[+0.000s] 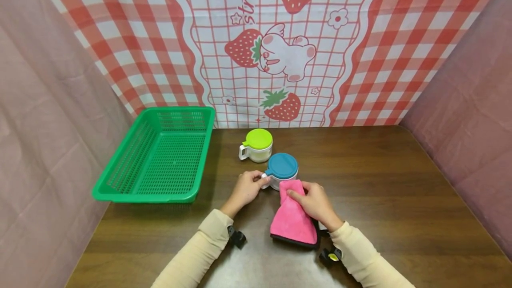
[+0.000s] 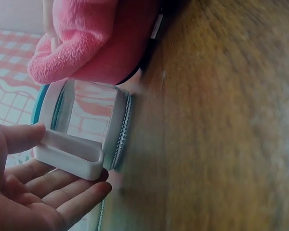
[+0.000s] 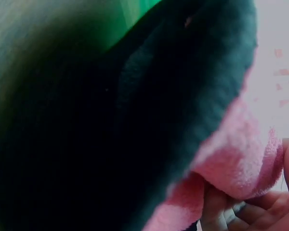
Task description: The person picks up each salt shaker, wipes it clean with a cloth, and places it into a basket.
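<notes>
A glass seasoning jar with a blue lid (image 1: 283, 166) stands on the table. My left hand (image 1: 246, 188) pinches its white handle (image 2: 70, 153), thumb on one side and fingers along the other. My right hand (image 1: 318, 202) grips a pink towel (image 1: 295, 221) with dark edging, which hangs down in folds. The towel's bunched upper end overlaps the jar's front in the head view and lies right at the glass in the left wrist view. Its dark edge (image 3: 221, 86) fills much of the right wrist view, where only part of the fingers shows.
Just behind the blue-lidded jar stands a similar jar with a lime-green lid (image 1: 259, 139), its handle to the left. A green plastic basket (image 1: 204, 154) sits on the left of the wooden table (image 1: 384, 190). Checkered strawberry cloth hangs behind, with pink drapes at both sides.
</notes>
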The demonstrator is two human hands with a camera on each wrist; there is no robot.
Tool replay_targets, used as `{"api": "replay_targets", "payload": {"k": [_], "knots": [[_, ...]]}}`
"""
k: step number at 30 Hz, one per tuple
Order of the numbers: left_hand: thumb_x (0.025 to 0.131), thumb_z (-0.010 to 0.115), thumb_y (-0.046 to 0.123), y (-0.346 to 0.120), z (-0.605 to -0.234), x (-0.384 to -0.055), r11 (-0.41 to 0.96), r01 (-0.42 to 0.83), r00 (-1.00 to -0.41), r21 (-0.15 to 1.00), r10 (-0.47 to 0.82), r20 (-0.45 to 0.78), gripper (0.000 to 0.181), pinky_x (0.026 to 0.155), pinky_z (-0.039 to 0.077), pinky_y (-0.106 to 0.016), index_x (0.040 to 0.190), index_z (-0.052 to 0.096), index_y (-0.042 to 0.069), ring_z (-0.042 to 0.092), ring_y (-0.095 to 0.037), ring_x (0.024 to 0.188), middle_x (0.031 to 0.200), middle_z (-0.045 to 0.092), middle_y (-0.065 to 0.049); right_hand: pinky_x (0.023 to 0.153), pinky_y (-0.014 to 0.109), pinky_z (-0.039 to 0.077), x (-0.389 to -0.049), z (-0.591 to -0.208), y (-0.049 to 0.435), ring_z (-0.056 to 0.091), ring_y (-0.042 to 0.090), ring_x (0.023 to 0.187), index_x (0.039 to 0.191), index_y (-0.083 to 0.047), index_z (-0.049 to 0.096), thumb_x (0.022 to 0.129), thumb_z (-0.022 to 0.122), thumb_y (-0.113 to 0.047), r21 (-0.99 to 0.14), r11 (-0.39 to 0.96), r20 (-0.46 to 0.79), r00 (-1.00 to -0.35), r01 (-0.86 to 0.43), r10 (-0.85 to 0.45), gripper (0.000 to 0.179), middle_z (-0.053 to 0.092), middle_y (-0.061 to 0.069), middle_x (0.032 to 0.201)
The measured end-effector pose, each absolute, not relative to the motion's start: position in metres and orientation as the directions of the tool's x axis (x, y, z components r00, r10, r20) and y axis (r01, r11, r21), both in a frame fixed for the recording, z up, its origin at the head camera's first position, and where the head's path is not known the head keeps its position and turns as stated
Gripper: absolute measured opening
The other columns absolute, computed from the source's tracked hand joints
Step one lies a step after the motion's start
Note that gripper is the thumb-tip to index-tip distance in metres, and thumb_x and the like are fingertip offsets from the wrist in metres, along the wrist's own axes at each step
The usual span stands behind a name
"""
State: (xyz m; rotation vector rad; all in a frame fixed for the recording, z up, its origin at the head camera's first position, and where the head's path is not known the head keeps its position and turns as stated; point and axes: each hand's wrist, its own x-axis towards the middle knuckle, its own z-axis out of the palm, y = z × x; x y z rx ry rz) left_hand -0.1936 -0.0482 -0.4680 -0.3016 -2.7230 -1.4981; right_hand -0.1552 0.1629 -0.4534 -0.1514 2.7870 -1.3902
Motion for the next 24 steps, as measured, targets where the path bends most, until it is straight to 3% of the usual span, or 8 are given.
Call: {"api": "replay_targets", "payload": {"k": [7, 13, 24], "knots": [[0.09, 0.068, 0.026, -0.049, -0.468, -0.194, 0.516, 0.185, -0.978, 0.836, 0.176, 0.108, 0.023, 0.065, 0.046, -0.024, 0.09, 0.073, 0.003, 0.055, -0.01, 0.07, 0.079, 0.072, -0.008, 0.048, 0.026, 0.047, -0.152, -0.453, 0.167, 0.052, 0.008, 0.052, 0.093, 0.001, 0.071, 0.085, 0.073, -0.02, -0.852, 0.514, -0.022, -0.975, -0.097, -0.221, 0.022, 0.06, 0.001, 0.064], [0.091, 0.067, 0.026, -0.05, -0.467, -0.195, 0.526, 0.171, -0.981, 0.833, 0.171, 0.093, 0.023, 0.072, 0.048, -0.028, 0.093, 0.073, 0.004, 0.059, -0.016, 0.078, 0.085, 0.072, -0.009, 0.049, 0.026, 0.048, -0.148, -0.446, 0.172, 0.054, 0.008, 0.054, 0.093, 0.001, 0.071, 0.086, 0.073, -0.023, -0.873, 0.48, -0.068, -0.953, -0.087, -0.297, 0.025, 0.06, 0.001, 0.066], [0.091, 0.067, 0.025, -0.053, -0.467, -0.196, 0.518, 0.166, -0.979, 0.839, 0.188, 0.077, 0.024, 0.073, 0.049, -0.028, 0.096, 0.072, 0.002, 0.06, -0.014, 0.08, 0.089, 0.073, -0.01, 0.049, 0.025, 0.046, -0.153, -0.429, 0.188, 0.051, 0.007, 0.054, 0.093, 0.001, 0.071, 0.086, 0.073, -0.019, -0.86, 0.501, -0.044, -0.965, -0.095, -0.26, 0.022, 0.059, 0.003, 0.067]]}}
